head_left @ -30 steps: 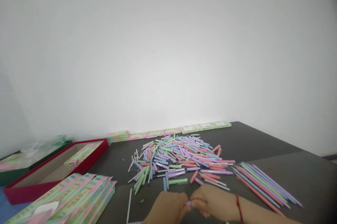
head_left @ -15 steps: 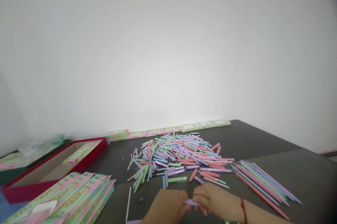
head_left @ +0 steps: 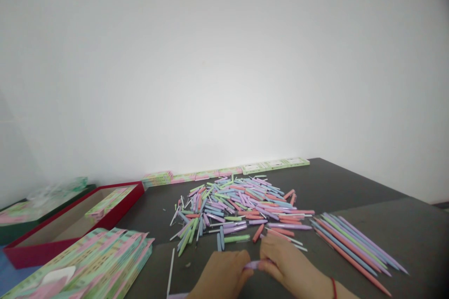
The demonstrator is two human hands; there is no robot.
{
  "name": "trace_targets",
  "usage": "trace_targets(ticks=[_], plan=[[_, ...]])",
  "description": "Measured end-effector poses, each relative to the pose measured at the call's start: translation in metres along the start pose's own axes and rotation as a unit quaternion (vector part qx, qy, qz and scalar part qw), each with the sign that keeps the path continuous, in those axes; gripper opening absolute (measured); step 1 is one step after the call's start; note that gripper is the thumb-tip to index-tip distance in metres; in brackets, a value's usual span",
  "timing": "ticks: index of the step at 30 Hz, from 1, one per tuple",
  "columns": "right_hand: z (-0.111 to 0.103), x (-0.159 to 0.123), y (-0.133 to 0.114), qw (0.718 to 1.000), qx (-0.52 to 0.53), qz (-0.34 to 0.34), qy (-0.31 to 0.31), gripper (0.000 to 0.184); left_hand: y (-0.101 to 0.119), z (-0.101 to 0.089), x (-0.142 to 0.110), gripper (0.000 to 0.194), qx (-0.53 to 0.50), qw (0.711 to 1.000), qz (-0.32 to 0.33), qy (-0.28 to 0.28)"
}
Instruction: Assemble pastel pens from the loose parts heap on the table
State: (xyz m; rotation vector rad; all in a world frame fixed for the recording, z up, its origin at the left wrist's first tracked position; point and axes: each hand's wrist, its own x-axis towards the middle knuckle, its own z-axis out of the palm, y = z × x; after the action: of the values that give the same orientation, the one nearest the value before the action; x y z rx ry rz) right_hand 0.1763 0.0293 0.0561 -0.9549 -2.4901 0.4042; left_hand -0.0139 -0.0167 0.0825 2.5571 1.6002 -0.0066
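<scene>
Purple pen piece (head_left: 251, 265), held roughly level between the two hands at the near side of the dark desk (head_left: 354, 186). The left hand (head_left: 224, 271) has its fingers closed on one end; the right hand (head_left: 289, 264), with a red cord (head_left: 334, 287) at the wrist, pinches the other end, leaving a short middle portion exposed. Just beyond the hands lie two blue pieces (head_left: 220, 239) side by side, a green piece (head_left: 236, 238) with a clear end, and a coral piece (head_left: 257, 233). Behind these spreads a loose heap of pen parts (head_left: 235, 200) in purple, blue, green and coral. A thin white rod (head_left: 170, 271) lies left of the left hand. To the right, pointed pens (head_left: 354, 247) lie side by side in a slanting group. To the left, printed packets (head_left: 115, 252) overlap in a fanned stack; beyond them stands a red box (head_left: 35, 256) containing further packs (head_left: 110, 203), beside a dark green box (head_left: 21, 232) bearing crumpled clear plastic (head_left: 54, 193). A row of flat packages (head_left: 206, 175) lines the desk's far edge, along the white wall (head_left: 224, 65).
</scene>
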Motion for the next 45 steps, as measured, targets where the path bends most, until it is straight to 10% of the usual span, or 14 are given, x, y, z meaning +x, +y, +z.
trace_targets(ticks=[9,16,21,29,36,45], plan=[[-0.006,-0.003,0.009,0.998,0.059,0.027,-0.025,0.035,-0.002,0.007,0.003,0.012,-0.018,0.999,-0.036,0.007],[-0.023,-0.005,0.008,0.999,0.046,-0.019,-0.004,0.011,-0.001,0.004,0.003,0.013,-0.011,0.999,-0.041,0.013],[-0.009,-0.004,0.006,0.999,0.013,0.0,-0.051,0.035,0.004,0.012,0.007,0.014,0.034,0.999,-0.03,-0.029],[-0.005,-0.011,0.001,0.999,-0.014,-0.038,0.001,0.007,-0.003,0.013,0.001,0.018,-0.03,0.999,0.006,-0.01],[0.006,-0.006,0.009,0.995,-0.067,-0.065,-0.04,0.035,-0.001,0.015,0.003,0.017,0.022,0.999,0.008,-0.025],[0.003,-0.007,0.006,0.998,-0.038,-0.054,-0.019,0.027,-0.001,0.015,0.003,0.018,0.016,1.0,0.004,-0.006]])
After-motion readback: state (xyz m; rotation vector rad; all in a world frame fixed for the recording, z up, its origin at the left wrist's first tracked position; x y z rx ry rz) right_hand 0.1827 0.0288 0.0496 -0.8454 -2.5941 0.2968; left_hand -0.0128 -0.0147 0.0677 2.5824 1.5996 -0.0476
